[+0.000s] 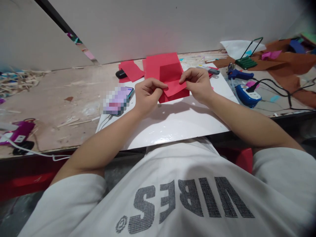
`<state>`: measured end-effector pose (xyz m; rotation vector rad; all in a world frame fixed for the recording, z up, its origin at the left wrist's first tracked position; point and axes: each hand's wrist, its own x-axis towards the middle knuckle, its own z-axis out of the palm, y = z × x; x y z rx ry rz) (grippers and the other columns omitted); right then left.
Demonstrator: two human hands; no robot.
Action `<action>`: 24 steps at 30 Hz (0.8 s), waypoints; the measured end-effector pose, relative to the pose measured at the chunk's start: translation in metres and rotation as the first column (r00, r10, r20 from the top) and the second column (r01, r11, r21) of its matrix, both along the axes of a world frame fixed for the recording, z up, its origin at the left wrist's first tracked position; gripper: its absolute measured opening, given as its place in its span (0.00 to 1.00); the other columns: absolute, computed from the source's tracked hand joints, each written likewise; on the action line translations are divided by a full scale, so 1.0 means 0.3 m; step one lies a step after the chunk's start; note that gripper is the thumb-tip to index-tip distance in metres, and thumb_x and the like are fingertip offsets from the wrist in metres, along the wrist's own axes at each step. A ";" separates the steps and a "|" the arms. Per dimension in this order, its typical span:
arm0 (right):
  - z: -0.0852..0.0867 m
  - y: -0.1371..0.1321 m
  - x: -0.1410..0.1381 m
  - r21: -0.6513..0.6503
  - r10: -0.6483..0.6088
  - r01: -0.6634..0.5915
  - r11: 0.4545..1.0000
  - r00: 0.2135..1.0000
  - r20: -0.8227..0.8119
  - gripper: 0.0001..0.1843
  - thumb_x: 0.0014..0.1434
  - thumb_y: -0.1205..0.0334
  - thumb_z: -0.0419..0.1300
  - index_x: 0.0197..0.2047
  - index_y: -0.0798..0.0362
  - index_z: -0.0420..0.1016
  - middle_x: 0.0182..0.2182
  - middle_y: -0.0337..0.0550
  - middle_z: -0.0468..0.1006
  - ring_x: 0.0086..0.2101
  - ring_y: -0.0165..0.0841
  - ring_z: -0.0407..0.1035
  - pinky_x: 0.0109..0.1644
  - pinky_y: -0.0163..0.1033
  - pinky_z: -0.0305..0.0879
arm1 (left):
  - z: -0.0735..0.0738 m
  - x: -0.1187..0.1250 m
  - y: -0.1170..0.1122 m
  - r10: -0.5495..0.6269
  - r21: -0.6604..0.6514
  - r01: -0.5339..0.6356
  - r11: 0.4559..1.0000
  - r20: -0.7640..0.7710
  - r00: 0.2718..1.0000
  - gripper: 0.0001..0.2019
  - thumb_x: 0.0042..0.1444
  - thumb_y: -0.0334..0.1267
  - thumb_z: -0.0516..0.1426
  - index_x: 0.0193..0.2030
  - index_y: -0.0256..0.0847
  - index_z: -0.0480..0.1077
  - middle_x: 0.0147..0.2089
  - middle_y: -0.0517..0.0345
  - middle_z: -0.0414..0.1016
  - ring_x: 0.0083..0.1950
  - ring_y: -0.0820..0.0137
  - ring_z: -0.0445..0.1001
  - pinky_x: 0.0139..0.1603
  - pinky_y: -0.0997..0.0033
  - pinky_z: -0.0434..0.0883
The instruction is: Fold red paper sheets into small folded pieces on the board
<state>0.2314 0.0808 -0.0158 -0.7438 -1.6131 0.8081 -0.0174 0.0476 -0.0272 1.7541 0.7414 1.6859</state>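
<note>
Both my hands pinch a sheet of red paper above the white board. My left hand grips its left edge between thumb and fingers. At its right edge, my right hand is closed on the same sheet. The sheet has a crease across it, with a darker upper part standing behind the brighter lower part. More red paper lies behind and under it on the board. To the left, cut red pieces partly cover a black object.
The white board lies on a worn table. Left of my hands is a phone with a cable. To the right are a grey-handled cutter, a blue glue gun, a blue power socket and brown sheets. Wood scraps lie far left.
</note>
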 end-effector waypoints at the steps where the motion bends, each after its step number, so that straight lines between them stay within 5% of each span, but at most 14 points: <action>1: -0.001 0.002 0.003 0.014 0.012 -0.012 1.000 1.000 -0.004 0.12 0.61 0.63 0.81 0.35 0.44 0.82 0.38 0.42 0.88 0.46 0.46 0.85 0.60 0.58 0.91 | 0.003 -0.002 0.000 0.003 -0.004 -0.003 1.000 -0.001 1.000 0.05 0.69 0.38 0.74 0.39 0.53 0.90 0.39 0.57 0.90 0.38 0.63 0.87 0.40 0.60 0.79; 8: 0.013 -0.014 0.021 0.191 0.055 -0.078 0.978 0.991 0.123 0.08 0.58 0.70 0.76 0.34 0.45 0.90 0.35 0.40 0.89 0.39 0.40 0.83 0.53 0.49 0.85 | -0.003 -0.028 0.034 -0.023 0.005 0.023 1.000 -0.025 0.999 0.09 0.67 0.46 0.75 0.37 0.46 0.88 0.33 0.57 0.86 0.32 0.68 0.81 0.33 0.66 0.78; 14: 0.038 -0.043 0.046 0.292 0.028 -0.109 0.950 0.963 0.267 0.06 0.63 0.66 0.72 0.38 0.44 0.90 0.38 0.45 0.90 0.40 0.44 0.82 0.53 0.54 0.83 | -0.034 -0.024 0.061 0.017 -0.015 -0.018 1.000 -0.075 0.997 0.26 0.65 0.57 0.83 0.56 0.49 0.78 0.48 0.57 0.87 0.50 0.60 0.93 0.52 0.61 0.91; 16: 0.030 -0.029 0.047 0.221 0.024 -0.075 0.972 0.974 0.224 0.08 0.66 0.58 0.80 0.43 0.43 0.86 0.42 0.45 0.90 0.45 0.45 0.83 0.59 0.56 0.86 | -0.039 -0.017 0.052 0.014 -0.025 -0.016 1.000 -0.089 0.996 0.29 0.68 0.58 0.81 0.64 0.51 0.76 0.53 0.54 0.89 0.54 0.56 0.96 0.54 0.59 0.92; 20: 0.011 0.005 0.032 -0.007 0.064 -0.064 0.998 0.996 0.056 0.39 0.61 0.24 0.88 0.57 0.41 0.82 0.49 0.43 0.88 0.54 0.46 0.86 0.62 0.55 0.89 | -0.036 -0.012 0.027 0.039 0.008 -0.038 0.999 -0.163 0.986 0.33 0.70 0.61 0.78 0.73 0.51 0.77 0.67 0.45 0.91 0.60 0.49 0.97 0.58 0.53 0.94; 24: 0.014 0.000 0.008 -0.127 0.170 -0.164 0.978 0.985 0.035 0.48 0.50 0.10 0.86 0.51 0.43 0.87 0.49 0.48 0.92 0.55 0.52 0.88 0.65 0.60 0.91 | -0.025 -0.014 0.012 0.076 0.018 -0.074 0.997 -0.233 0.969 0.32 0.72 0.62 0.76 0.73 0.50 0.78 0.70 0.43 0.91 0.64 0.47 0.96 0.64 0.48 0.94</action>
